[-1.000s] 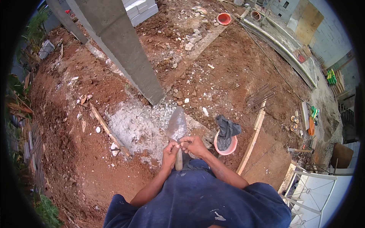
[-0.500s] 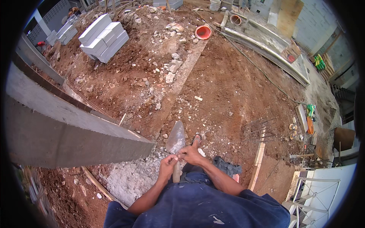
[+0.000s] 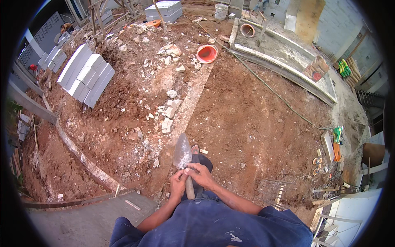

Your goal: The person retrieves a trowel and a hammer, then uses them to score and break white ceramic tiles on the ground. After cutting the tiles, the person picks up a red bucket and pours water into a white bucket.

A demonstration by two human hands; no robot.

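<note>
A pointed trowel (image 3: 182, 153) with a grey, mortar-smeared blade is held in front of my body, blade pointing away and wooden handle toward me. My left hand (image 3: 177, 186) is closed at the trowel's neck, on its left side. From the right, my right hand (image 3: 200, 174) closes over the same spot, its fingertips meeting those of the left. The fingers cover the neck, so anything small pinched between them is hidden. Below the hands, the handle shows bare against my dark clothes.
Red-brown soil with rubble (image 3: 166, 124) surrounds me. Pale blocks (image 3: 86, 76) are stacked at far left. An orange bucket (image 3: 206, 54) lies ahead, near a hose (image 3: 273, 91) and a low concrete kerb (image 3: 284, 61). A grey slab (image 3: 94, 218) is at near left.
The view has shifted forward as I step ahead; the grey concrete wall at left has left the picture. Both hands stay together at the trowel's neck.
</note>
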